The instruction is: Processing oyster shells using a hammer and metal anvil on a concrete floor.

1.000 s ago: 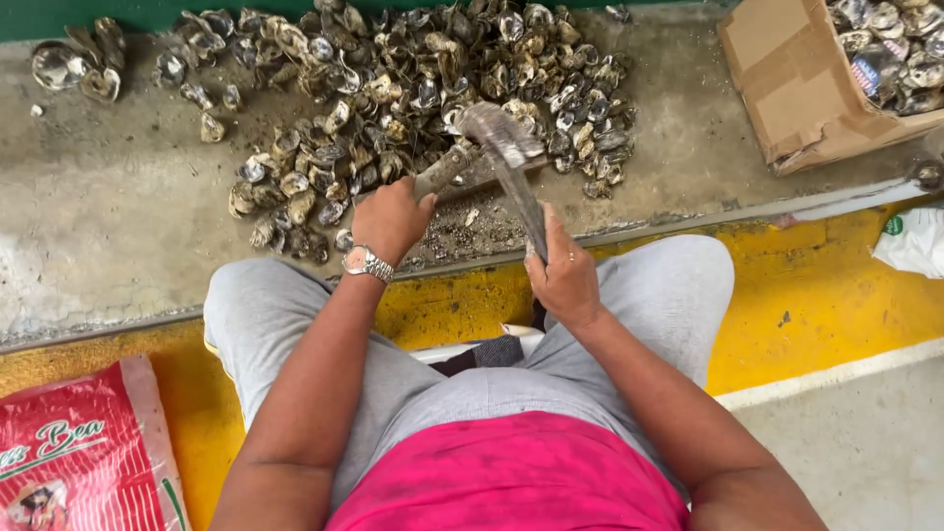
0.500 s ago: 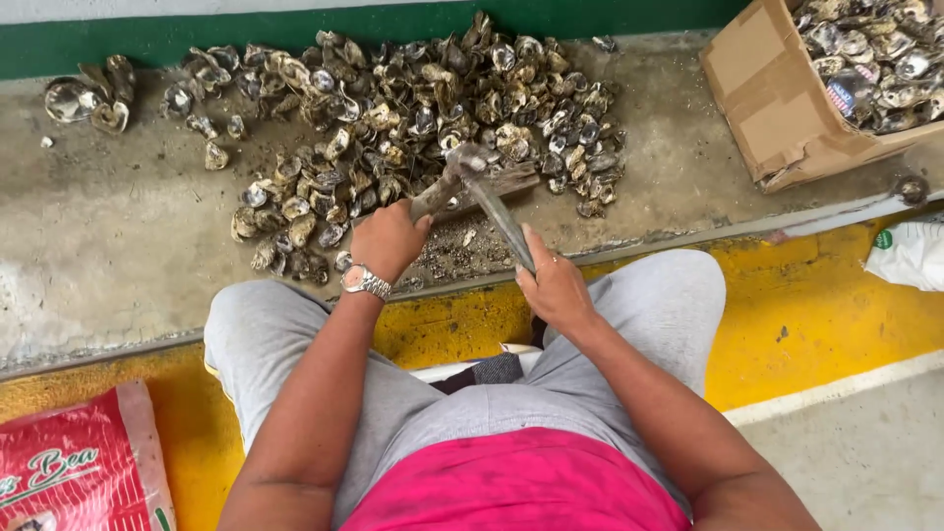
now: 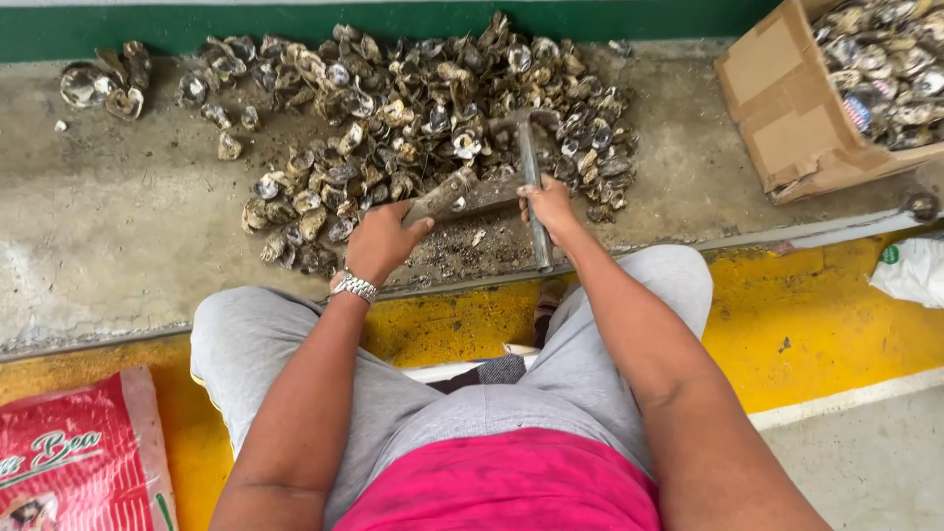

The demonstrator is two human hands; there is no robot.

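Seated person at a concrete ledge (image 3: 118, 246). Left hand (image 3: 382, 241), grip closed, pins a flat elongated shell (image 3: 462, 195) near the ledge's front edge. Right hand (image 3: 549, 205), grip wrapped shut, holds a hammer-like tool by its handle (image 3: 536, 211), its head (image 3: 523, 120) resting among the shells. Behind: the shell heap (image 3: 413, 108) along the back edge; a shell-filled cardboard box (image 3: 787, 108) at the right end. Judged good practice: brace the shell flat, fingers clear of the strike line.

A rough shellfish-shucking yard: a heap of oyster shells (image 3: 423, 118) on a concrete ledge (image 3: 118, 236), a shell-filled cardboard box (image 3: 787, 108) at its right end, yellow-painted floor (image 3: 816, 324) below.
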